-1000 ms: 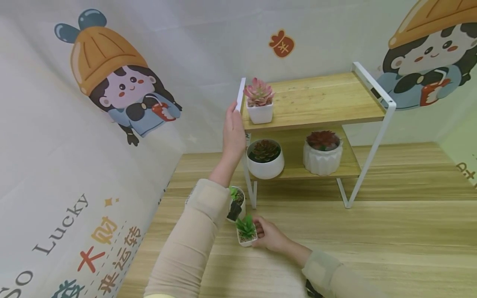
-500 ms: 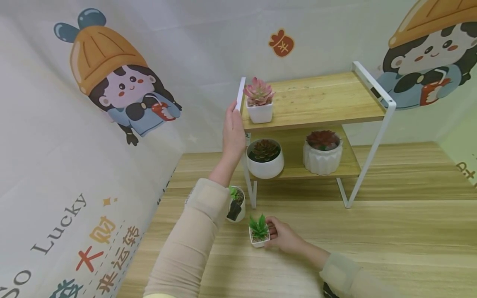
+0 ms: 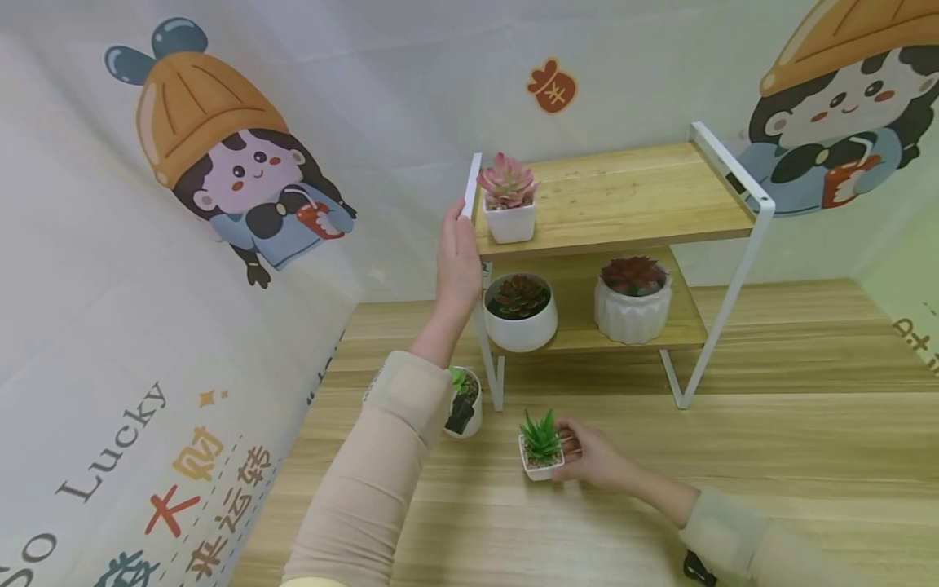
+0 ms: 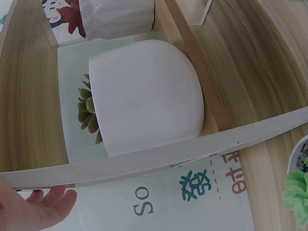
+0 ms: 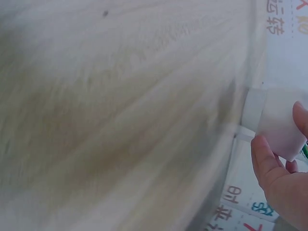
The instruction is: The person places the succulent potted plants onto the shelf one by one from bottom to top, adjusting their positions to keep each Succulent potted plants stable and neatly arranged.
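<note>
Upper shelf (image 3: 623, 191) passable right of pink succulent (image 3: 509, 191); 2 pots (image 3: 521, 330) obstruct lower shelf (image 3: 575, 306).

The right hand (image 3: 597, 461) holds a small square white pot (image 3: 543, 472) with a spiky green plant (image 3: 541, 439) by its three o'clock side. At eleven o'clock from there, the left hand (image 3: 460, 269) rests, fingers straight, against the nine o'clock end of a two-tier rack (image 3: 623, 196). A pink succulent (image 3: 507, 183) stands at that end, up top; below it sits a round white bowl (image 3: 522, 328), with a fluted white pot (image 3: 632, 316) at its three o'clock. Another potted plant (image 3: 473, 416) stands on the surface (image 3: 807, 473) at ten o'clock from the held pot, partly behind the left sleeve (image 3: 389, 456).
</note>
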`<state>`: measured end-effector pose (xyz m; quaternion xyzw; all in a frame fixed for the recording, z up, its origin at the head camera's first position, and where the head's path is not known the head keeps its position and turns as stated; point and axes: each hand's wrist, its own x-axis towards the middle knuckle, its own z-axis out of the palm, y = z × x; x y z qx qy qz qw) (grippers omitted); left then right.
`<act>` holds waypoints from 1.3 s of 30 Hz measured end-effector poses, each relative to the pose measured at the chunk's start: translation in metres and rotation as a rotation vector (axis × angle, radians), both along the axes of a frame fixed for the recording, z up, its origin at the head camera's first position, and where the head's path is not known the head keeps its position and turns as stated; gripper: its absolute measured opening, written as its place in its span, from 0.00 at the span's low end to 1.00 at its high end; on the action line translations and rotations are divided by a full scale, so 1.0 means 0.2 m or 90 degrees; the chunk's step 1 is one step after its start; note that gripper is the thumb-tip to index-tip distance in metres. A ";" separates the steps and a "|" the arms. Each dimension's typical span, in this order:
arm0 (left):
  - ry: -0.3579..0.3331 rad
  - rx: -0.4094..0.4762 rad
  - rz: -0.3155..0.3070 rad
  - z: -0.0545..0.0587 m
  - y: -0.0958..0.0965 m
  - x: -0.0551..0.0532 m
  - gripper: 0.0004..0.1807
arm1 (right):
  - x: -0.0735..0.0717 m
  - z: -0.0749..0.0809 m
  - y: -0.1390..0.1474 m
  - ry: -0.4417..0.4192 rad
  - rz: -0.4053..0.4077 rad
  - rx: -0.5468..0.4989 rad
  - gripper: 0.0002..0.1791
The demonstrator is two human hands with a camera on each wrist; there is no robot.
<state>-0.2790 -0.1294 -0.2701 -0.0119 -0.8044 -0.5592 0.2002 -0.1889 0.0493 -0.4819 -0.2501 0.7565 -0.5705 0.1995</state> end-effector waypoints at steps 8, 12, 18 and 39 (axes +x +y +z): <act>-0.002 0.009 -0.004 0.00 0.00 0.00 0.26 | 0.02 0.13 0.09 0.023 0.009 -0.005 0.36; -0.002 0.005 -0.002 0.00 0.00 0.00 0.26 | 0.03 0.19 0.13 0.011 0.014 -0.017 0.36; -0.002 0.004 -0.004 0.00 0.00 0.00 0.27 | 0.01 0.30 0.21 0.024 0.001 -0.011 0.37; -0.002 0.007 0.000 0.00 0.00 -0.01 0.26 | -0.08 0.71 0.41 0.027 -0.050 0.067 0.36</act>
